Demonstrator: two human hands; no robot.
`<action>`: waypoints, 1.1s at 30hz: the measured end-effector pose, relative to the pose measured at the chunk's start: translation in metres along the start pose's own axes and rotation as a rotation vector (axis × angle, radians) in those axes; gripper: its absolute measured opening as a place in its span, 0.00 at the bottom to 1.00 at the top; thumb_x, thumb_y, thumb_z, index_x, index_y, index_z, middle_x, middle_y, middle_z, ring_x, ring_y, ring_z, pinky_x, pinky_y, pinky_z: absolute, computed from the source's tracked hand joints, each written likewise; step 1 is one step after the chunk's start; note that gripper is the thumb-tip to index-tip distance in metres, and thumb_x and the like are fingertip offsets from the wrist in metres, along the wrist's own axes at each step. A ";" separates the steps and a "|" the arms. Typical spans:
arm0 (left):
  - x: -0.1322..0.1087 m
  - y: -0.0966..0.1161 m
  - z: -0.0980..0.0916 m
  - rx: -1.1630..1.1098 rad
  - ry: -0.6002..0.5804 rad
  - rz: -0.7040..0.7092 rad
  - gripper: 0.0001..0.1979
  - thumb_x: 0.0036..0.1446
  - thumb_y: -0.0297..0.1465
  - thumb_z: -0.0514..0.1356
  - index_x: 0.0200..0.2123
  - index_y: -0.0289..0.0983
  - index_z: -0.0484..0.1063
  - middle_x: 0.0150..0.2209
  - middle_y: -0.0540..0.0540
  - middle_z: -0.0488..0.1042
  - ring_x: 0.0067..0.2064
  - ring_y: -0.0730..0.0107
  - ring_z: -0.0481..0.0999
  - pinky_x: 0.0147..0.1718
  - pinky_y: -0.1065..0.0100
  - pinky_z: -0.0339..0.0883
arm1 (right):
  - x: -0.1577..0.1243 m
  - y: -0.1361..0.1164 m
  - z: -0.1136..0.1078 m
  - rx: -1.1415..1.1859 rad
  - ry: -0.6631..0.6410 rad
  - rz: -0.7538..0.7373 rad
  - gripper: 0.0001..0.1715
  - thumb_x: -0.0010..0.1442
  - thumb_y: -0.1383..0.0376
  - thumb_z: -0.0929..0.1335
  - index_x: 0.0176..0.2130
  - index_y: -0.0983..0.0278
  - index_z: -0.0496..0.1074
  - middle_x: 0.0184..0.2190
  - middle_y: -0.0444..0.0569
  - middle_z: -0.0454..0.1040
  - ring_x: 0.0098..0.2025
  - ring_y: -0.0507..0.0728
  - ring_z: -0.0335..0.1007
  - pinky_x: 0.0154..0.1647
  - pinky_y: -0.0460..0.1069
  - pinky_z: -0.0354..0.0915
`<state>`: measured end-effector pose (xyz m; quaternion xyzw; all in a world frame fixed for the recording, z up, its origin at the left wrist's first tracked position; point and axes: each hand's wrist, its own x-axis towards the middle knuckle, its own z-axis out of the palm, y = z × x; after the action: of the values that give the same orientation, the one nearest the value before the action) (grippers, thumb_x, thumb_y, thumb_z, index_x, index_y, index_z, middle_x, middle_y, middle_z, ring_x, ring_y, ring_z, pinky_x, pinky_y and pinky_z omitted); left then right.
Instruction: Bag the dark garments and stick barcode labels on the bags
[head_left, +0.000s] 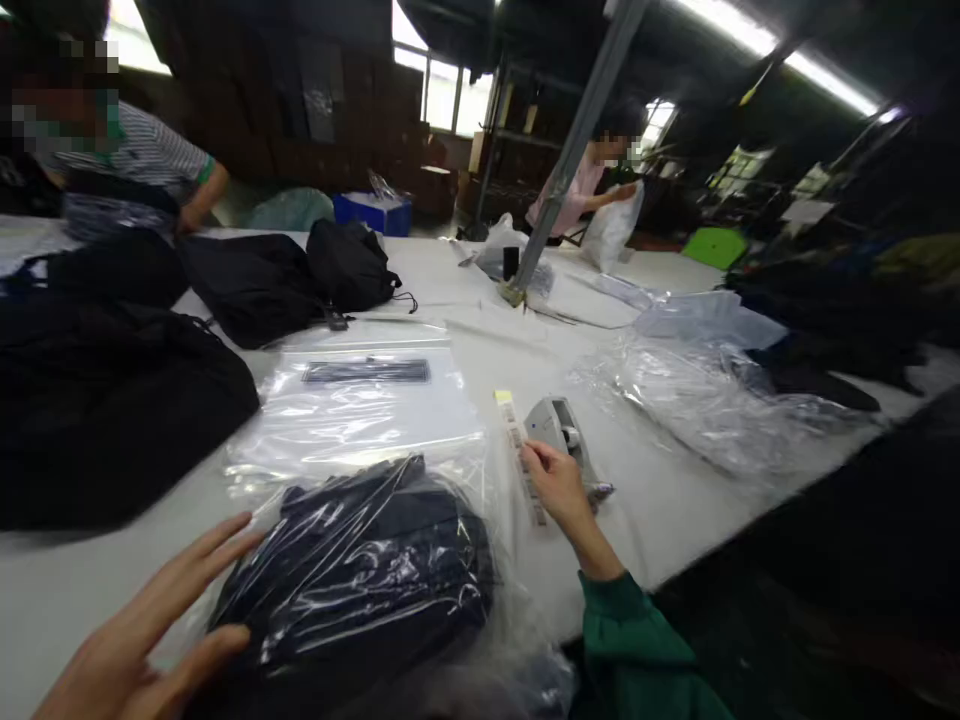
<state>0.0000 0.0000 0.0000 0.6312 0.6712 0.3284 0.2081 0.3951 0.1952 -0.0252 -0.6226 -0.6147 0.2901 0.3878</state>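
Note:
A dark folded garment in a clear plastic bag (375, 570) lies in front of me on the white table. My left hand (157, 630) is at the bag's left side, fingers stretched out and apart, the fingertips at its edge. To the right, my right hand (559, 485) pinches the edge of a strip of printed stickers (512, 425), which has a yellow end and lies lengthwise away from me. Just beyond that hand stands a grey tape dispenser (551, 420), partly hidden by it. Flat clear bags (360, 400) with a dark printed box lie beyond the garment.
Black drawstring bags (112, 400) crowd the left side. Crumpled clear plastic (697, 400) and dark cloth (825, 310) lie on the right. A metal post (574, 150) rises from the table (480, 345). Two people (150, 150) work across it, one holding a plastic bag (615, 228).

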 end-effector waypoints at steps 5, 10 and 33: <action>0.079 0.066 -0.002 -0.328 -0.086 0.156 0.33 0.58 0.41 0.63 0.65 0.51 0.56 0.58 0.44 0.70 0.56 0.52 0.73 0.52 0.55 0.72 | -0.012 -0.056 0.006 0.151 -0.151 -0.244 0.21 0.61 0.55 0.66 0.41 0.68 0.79 0.37 0.53 0.78 0.39 0.60 0.73 0.40 0.52 0.67; 0.142 0.129 0.028 -0.739 -0.242 0.257 0.47 0.49 0.33 0.71 0.67 0.48 0.49 0.55 0.40 0.71 0.48 0.57 0.77 0.50 0.53 0.70 | -0.025 -0.105 0.018 0.248 -0.279 -0.382 0.16 0.63 0.56 0.66 0.39 0.64 0.79 0.32 0.49 0.75 0.34 0.56 0.69 0.35 0.49 0.64; 0.143 0.125 0.036 -1.068 0.004 0.181 0.35 0.51 0.32 0.69 0.60 0.37 0.60 0.39 0.43 0.79 0.35 0.70 0.77 0.36 0.70 0.70 | -0.038 -0.133 0.062 0.340 -0.389 -0.407 0.15 0.64 0.57 0.66 0.39 0.63 0.79 0.29 0.46 0.73 0.31 0.55 0.67 0.32 0.49 0.63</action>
<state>0.0968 0.1451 0.0819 0.4921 0.3541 0.6419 0.4695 0.2683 0.1575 0.0485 -0.3462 -0.7320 0.4184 0.4114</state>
